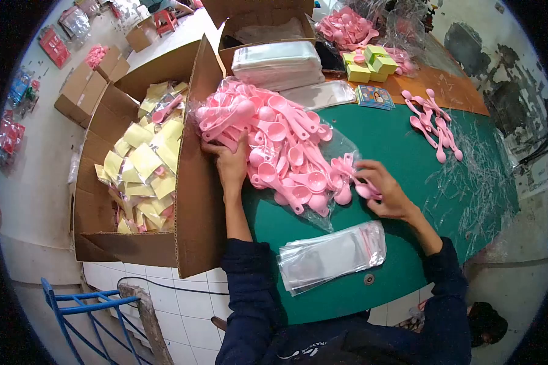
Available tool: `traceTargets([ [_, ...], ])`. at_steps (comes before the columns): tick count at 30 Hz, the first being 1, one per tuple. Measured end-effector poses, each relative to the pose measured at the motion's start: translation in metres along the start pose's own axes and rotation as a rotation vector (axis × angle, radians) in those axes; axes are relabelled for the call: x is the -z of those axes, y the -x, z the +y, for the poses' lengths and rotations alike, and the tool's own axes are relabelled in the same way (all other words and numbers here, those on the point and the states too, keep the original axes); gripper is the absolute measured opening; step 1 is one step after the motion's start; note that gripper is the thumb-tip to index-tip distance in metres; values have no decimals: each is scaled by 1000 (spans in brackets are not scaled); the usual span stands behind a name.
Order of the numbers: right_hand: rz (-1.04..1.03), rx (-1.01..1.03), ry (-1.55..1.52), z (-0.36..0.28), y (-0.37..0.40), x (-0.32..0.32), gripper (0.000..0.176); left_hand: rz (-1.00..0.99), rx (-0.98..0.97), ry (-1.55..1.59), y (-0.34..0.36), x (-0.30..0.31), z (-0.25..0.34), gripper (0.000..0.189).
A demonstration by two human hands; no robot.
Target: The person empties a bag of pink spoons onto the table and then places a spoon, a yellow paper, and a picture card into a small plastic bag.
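A big heap of pink plastic spoons [274, 143] lies on clear plastic on the green table [389, 146]. My left hand [230, 163] rests against the heap's left edge, fingers on the spoons, beside the cardboard box wall. My right hand [382, 190] is at the heap's right end, fingers closed around a few pink spoons [364, 188]. A stack of clear plastic bags [332, 255] lies on the table just in front of me, between my arms.
A large open cardboard box [192, 201] at left holds packed yellow-backed packets [143, 161]. More pink spoons [435, 125] lie at right. White bag stacks [280, 64], yellow-green small boxes [371, 64] and a bag of spoons [347, 27] sit at the back. A blue metal frame [85, 304] stands below left.
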State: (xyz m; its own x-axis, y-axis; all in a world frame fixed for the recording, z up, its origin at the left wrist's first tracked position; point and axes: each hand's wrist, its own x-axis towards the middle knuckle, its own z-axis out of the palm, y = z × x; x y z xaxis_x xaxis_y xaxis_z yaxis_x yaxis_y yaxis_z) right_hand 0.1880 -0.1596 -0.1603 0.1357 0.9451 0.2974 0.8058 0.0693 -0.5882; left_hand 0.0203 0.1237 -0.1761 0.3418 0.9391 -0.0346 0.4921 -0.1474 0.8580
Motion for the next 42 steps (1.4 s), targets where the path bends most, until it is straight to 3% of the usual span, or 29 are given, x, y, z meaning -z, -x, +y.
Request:
traceTargets([
  [3, 147, -106, 7, -4, 10, 6, 60, 4, -23, -10, -5, -4, -7, 106],
  [5, 93, -194, 40, -2, 13, 6, 63, 96, -74, -10, -4, -8, -10, 100],
  [10, -24, -240, 216, 10, 6, -3, 64, 97, -126, 25, -1, -7, -8, 106],
  [13, -143, -390, 47, 11, -1, 6, 61, 59, -89, 34, -8, -10, -17, 107],
  [19, -83, -227, 27, -1, 10, 35, 61, 55, -88, 5, -13, -11, -23, 107],
  [22, -76, -255, 295, 1, 24, 38, 57, 46, -39, 13, -5, -6, -9, 108],
  [25, -131, -241, 239, 17, 30, 29, 46, 35, -22, -7, -5, -7, -9, 111],
  [28, -77, -359, 407, 23, 34, 20, 32, 51, -27, -22, -7, -7, -13, 113],
  [31, 76, -352, 439, 19, 30, 25, 27, 60, -55, -8, -7, -8, -13, 113],
  [34, -36, -438, 174, -5, 28, 39, 31, 76, -62, -11, -5, -8, -13, 110],
  [37, -148, -559, 313, 7, 42, 36, 33, 57, -48, 33, -4, -7, -8, 105],
  [40, -207, -429, 389, 11, 38, 42, 33, 64, -43, 37, -6, -7, -10, 99],
  [42, -138, -393, 330, 19, 32, 32, 32, 69, -58, 41, -8, -10, -14, 98],
])
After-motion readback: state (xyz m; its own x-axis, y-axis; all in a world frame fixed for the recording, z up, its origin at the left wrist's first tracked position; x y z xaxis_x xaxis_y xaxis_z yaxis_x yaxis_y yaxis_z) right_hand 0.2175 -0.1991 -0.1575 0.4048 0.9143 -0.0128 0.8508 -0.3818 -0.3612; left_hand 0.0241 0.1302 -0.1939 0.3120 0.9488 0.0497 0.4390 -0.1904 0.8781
